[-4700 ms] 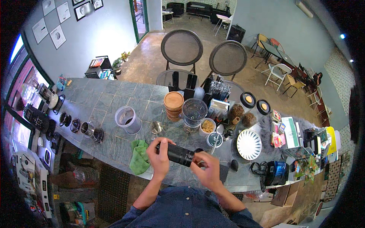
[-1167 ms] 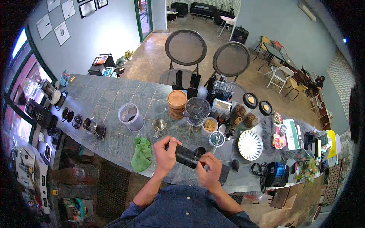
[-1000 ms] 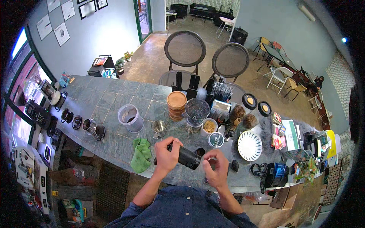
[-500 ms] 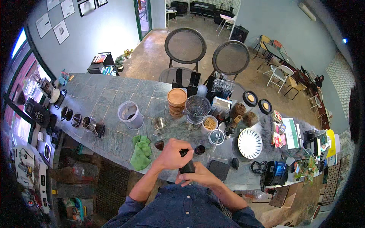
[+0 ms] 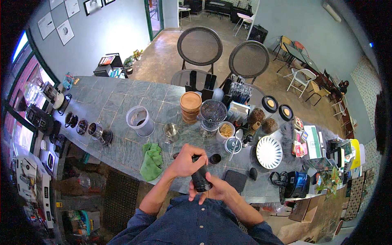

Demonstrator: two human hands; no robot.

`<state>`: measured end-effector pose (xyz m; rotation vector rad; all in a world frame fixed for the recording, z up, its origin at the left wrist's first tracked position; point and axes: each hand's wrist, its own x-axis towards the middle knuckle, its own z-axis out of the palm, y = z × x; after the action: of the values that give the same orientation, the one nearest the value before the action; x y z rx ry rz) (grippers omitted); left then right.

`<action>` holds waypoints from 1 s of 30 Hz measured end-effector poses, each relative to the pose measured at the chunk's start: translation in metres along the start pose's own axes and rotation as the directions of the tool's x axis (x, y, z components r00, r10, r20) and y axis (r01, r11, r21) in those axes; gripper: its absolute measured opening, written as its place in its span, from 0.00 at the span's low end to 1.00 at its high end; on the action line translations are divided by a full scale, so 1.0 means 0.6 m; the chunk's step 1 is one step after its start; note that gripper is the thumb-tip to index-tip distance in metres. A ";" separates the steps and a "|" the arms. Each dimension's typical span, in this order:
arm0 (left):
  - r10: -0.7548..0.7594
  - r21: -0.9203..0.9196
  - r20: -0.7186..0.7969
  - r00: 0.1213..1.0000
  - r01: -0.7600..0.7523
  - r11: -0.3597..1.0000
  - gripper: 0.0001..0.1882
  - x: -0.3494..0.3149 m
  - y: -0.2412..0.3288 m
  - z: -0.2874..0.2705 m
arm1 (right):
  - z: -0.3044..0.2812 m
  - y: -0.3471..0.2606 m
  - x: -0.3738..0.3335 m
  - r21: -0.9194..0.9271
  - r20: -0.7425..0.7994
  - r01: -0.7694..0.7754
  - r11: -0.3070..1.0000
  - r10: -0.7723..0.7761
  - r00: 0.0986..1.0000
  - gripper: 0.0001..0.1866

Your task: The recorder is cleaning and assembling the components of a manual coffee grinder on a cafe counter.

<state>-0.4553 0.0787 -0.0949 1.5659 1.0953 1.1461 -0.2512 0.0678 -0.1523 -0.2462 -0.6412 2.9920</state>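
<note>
Over the counter's near edge I hold a black cylindrical hand coffee grinder tilted, its lower end toward me. My left hand is closed around its upper part. Near the lower end, my right hand grips the side with the thumb on top; some of its fingers are stretched out beneath. Just beyond the right hand stands a small black cup. A dark brown item is mostly hidden behind my left hand. Left of my hands lies a crumpled green cloth.
A clear canister, a metal pitcher, stacked wooden lids and a glass dripper stand farther back. To the right are a lidded tub with a spoon on it, a ribbed white plate and a black pad.
The grinder has tilted so its lower end shows more toward me. My right hand has shifted its grip, fingers spreading. My left hand has moved slightly up and left, covering more of the brown item.
</note>
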 end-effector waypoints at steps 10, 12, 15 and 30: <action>0.021 -0.032 0.003 1.000 -0.021 0.999 0.12 0.002 0.008 -0.006 | -0.001 0.007 0.014 0.123 0.098 0.005 0.992 -0.017 0.995 0.45; 0.017 -0.037 -0.006 1.000 -0.017 0.999 0.13 0.002 0.005 -0.005 | 0.004 0.003 0.013 0.088 0.064 0.010 0.996 -0.016 0.998 0.46; 0.005 -0.037 -0.082 0.997 -0.008 0.999 0.15 -0.005 -0.009 -0.009 | 0.037 -0.019 0.007 0.021 -0.050 0.052 0.998 -0.051 0.997 0.44; -0.235 0.127 -0.254 0.938 0.273 0.954 0.15 -0.017 0.000 -0.016 | 0.069 -0.041 -0.003 -0.840 -0.449 -0.173 0.515 -0.481 0.753 0.28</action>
<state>-0.4664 0.0701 -0.0950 1.3790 1.5356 1.1072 -0.2555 0.0732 -0.1044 -1.1203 -1.8159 1.8620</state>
